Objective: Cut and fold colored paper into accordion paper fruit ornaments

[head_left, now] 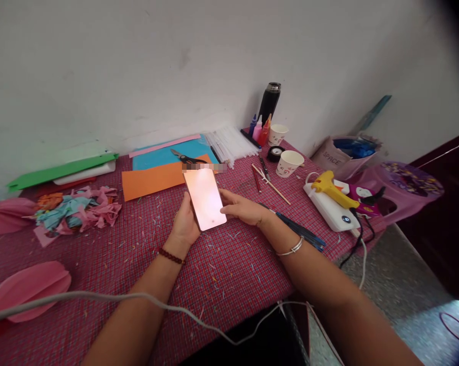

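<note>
Head view: left hand (185,221) and right hand (241,207) cupped around phone (207,201).

Both hands (185,221) (242,207) close together, half-curled.

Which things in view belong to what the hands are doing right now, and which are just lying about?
In use:
lit phone, held by the left hand and right hand

Lying about, untouched:
scissors
orange paper
crumpled paper strips
yellow glue gun
nearer paper cup
black flask
</note>
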The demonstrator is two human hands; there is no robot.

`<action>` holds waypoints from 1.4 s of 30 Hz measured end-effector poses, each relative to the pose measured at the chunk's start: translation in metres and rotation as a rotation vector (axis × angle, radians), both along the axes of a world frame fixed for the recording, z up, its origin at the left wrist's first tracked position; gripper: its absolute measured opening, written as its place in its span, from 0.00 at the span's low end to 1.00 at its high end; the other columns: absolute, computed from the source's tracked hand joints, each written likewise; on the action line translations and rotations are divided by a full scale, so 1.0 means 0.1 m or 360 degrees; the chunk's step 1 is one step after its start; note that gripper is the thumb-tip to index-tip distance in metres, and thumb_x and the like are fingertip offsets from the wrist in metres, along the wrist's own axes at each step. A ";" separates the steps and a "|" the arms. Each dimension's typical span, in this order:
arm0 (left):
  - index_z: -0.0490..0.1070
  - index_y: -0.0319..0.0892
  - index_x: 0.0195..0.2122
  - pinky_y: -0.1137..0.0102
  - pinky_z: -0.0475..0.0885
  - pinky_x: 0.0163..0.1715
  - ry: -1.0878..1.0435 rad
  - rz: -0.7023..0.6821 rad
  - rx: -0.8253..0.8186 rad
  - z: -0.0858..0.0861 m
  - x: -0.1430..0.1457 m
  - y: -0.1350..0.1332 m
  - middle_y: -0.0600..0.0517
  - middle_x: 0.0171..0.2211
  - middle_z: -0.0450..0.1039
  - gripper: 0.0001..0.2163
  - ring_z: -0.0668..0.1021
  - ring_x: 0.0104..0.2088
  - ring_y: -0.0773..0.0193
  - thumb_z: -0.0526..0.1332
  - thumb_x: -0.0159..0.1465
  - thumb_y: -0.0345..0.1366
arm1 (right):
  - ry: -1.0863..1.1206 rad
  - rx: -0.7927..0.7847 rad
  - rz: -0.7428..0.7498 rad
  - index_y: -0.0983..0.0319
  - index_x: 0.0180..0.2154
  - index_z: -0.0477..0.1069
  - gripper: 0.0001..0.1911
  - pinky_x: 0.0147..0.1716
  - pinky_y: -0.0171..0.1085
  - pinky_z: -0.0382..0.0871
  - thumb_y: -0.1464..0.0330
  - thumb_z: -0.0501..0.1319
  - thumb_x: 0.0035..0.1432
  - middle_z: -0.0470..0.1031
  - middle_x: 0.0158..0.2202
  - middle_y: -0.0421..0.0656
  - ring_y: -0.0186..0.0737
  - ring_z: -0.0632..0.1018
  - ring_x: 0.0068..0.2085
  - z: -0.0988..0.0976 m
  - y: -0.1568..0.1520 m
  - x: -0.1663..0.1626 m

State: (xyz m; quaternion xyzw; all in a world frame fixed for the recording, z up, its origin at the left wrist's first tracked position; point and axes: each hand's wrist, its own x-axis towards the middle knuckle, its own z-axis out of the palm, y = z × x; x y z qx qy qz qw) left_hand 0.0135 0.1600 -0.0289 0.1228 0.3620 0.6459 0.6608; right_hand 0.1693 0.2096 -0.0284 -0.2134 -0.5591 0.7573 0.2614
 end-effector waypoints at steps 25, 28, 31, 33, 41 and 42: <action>0.75 0.39 0.43 0.60 0.73 0.47 0.0060 0.0088 0.0212 0.06 -0.13 0.00 0.46 0.38 0.79 0.22 0.81 0.39 0.56 0.46 0.68 0.48 | -0.0526 0.0437 0.0197 0.64 0.49 0.59 0.23 0.21 0.33 0.68 0.67 0.62 0.52 0.71 0.36 0.44 0.33 0.73 0.27 -0.01 -0.10 -0.06; 0.75 0.39 0.43 0.59 0.73 0.46 0.0056 0.0123 0.0220 0.07 -0.12 0.00 0.45 0.38 0.79 0.24 0.80 0.40 0.54 0.44 0.68 0.49 | -0.0446 0.0343 0.0132 0.64 0.50 0.58 0.24 0.23 0.34 0.71 0.66 0.63 0.52 0.70 0.38 0.45 0.33 0.74 0.28 -0.05 -0.12 -0.10; 0.75 0.39 0.43 0.58 0.73 0.46 0.0079 0.0128 0.0151 0.07 -0.10 0.01 0.45 0.40 0.79 0.22 0.80 0.42 0.54 0.46 0.68 0.48 | -0.0438 0.0298 0.0093 0.64 0.49 0.59 0.24 0.25 0.34 0.72 0.66 0.63 0.53 0.70 0.37 0.45 0.34 0.74 0.30 -0.06 -0.14 -0.13; 0.74 0.40 0.45 0.59 0.73 0.46 0.0089 0.0134 0.0128 0.06 -0.10 0.02 0.45 0.41 0.79 0.22 0.80 0.42 0.54 0.47 0.68 0.48 | -0.0425 0.0299 0.0070 0.64 0.49 0.60 0.23 0.27 0.34 0.72 0.67 0.63 0.52 0.71 0.39 0.46 0.36 0.74 0.34 -0.05 -0.15 -0.14; 0.72 0.42 0.51 0.59 0.72 0.48 0.0140 0.0201 0.0161 0.03 -0.08 0.03 0.46 0.45 0.77 0.21 0.78 0.46 0.54 0.48 0.67 0.48 | -0.0346 0.0205 -0.0254 0.62 0.48 0.64 0.16 0.31 0.37 0.74 0.71 0.56 0.56 0.71 0.48 0.48 0.43 0.75 0.45 -0.06 -0.20 -0.25; 0.72 0.42 0.51 0.59 0.72 0.49 0.0150 0.0205 0.0165 0.03 -0.08 0.02 0.45 0.45 0.77 0.21 0.78 0.47 0.54 0.48 0.67 0.49 | -0.0364 0.0192 -0.0294 0.62 0.48 0.65 0.15 0.30 0.37 0.74 0.71 0.56 0.57 0.72 0.47 0.48 0.43 0.75 0.44 -0.07 -0.21 -0.27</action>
